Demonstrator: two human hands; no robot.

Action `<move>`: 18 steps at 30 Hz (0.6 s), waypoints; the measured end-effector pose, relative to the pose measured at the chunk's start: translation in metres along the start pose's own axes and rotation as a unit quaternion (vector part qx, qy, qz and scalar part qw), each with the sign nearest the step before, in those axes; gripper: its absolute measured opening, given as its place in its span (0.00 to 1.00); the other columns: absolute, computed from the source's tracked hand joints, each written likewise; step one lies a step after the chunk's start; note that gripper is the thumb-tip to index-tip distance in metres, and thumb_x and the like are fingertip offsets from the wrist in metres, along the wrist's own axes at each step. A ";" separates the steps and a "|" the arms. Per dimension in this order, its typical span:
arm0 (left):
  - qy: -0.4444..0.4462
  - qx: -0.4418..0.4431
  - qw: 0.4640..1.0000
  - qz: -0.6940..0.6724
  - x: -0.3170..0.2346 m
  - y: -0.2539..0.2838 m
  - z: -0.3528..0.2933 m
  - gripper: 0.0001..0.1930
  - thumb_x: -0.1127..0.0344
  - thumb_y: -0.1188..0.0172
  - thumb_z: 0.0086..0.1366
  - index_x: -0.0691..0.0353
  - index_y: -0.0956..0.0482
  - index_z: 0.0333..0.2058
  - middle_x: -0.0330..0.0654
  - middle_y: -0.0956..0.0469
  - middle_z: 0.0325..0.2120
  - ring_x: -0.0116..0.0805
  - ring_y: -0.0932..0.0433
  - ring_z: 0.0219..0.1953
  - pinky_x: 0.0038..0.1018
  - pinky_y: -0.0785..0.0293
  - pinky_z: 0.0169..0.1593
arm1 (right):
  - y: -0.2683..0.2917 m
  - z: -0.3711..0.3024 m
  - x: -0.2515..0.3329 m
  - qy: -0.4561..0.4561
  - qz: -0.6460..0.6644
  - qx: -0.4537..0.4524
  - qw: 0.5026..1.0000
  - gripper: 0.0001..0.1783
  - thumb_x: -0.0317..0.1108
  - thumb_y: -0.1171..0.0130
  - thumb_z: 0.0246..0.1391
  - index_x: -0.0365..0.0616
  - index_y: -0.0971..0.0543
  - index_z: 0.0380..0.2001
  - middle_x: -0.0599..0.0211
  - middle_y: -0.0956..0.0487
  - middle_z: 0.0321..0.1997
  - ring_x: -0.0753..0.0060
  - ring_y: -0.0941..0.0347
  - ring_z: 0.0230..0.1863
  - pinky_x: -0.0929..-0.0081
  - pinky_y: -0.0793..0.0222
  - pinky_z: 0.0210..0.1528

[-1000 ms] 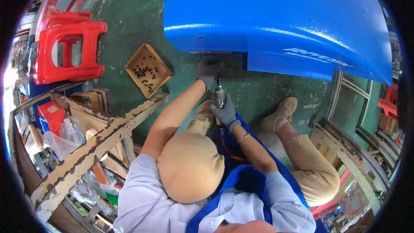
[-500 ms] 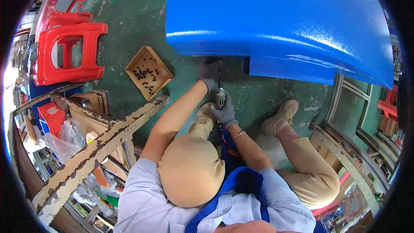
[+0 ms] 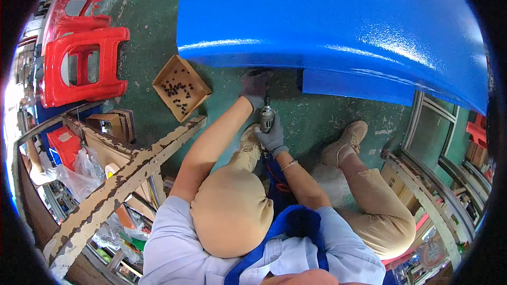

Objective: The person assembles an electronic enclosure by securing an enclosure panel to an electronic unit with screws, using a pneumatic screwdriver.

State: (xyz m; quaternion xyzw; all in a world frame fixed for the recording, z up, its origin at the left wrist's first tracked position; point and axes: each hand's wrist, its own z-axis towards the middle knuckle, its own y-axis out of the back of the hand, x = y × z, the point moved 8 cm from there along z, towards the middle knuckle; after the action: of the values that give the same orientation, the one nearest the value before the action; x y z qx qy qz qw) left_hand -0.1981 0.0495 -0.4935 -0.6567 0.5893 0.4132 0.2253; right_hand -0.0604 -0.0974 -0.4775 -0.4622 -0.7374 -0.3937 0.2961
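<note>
Gloved in grey, my right hand (image 3: 271, 136) is wrapped round a power screwdriver (image 3: 268, 118) that points away from me. The screwdriver's bit end reaches under the front edge of a large glossy blue panel (image 3: 317, 21). My left hand (image 3: 254, 86), also in a grey glove, is beside the bit at that edge. Its fingers lie in shadow, partly under the panel, so I cannot make out what they hold. To the left on the green floor, a shallow cardboard box (image 3: 198, 91) contains several small dark pieces.
Red plastic stools (image 3: 84, 68) stand at the far left. A worn cream-painted frame (image 3: 124, 182) crosses the lower left beside clear plastic bags (image 3: 87, 166). On the right are a glass-paned metal frame (image 3: 430, 121) and another worn frame (image 3: 420, 195). My knee and shoes are close to my arms.
The blue panel has shifted left and tipped, its holes moving toward the picture's top edge. My right hand and the screwdriver have moved slightly left; my left hand stays by the bit.
</note>
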 end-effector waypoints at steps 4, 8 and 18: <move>-0.023 0.029 0.985 -0.167 0.011 0.005 0.010 0.07 0.66 0.36 0.56 0.60 0.17 0.33 0.38 0.18 0.31 0.30 0.24 0.29 0.31 0.29 0.34 | 0.000 -0.005 0.017 0.018 0.005 0.020 1.000 0.51 0.50 0.32 0.37 0.46 0.45 0.61 0.48 0.22 0.46 0.43 0.23 0.45 0.55 0.27 0.46; -0.037 0.119 0.964 -0.234 -0.004 -0.020 0.001 0.08 0.68 0.37 0.56 0.61 0.19 0.35 0.38 0.20 0.32 0.32 0.24 0.32 0.31 0.28 0.38 | 0.024 -0.008 0.005 0.029 -0.008 0.014 0.999 0.53 0.52 0.32 0.36 0.45 0.46 0.63 0.48 0.22 0.46 0.44 0.23 0.44 0.56 0.27 0.46; 0.121 0.161 0.965 -0.166 0.042 -0.019 -0.006 0.08 0.61 0.45 0.61 0.57 0.24 0.29 0.40 0.24 0.23 0.31 0.29 0.21 0.26 0.37 0.19 | 0.116 -0.030 0.037 -0.031 0.002 -0.034 0.999 0.46 0.53 0.33 0.39 0.43 0.40 0.58 0.45 0.23 0.47 0.42 0.26 0.48 0.56 0.31 0.51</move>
State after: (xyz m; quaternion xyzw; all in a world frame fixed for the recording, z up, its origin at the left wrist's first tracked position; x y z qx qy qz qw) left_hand -0.1794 0.0245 -0.5279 -0.7456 0.5538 0.1871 0.3200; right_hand 0.0329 -0.0757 -0.3969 -0.4853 -0.7318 -0.4033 0.2576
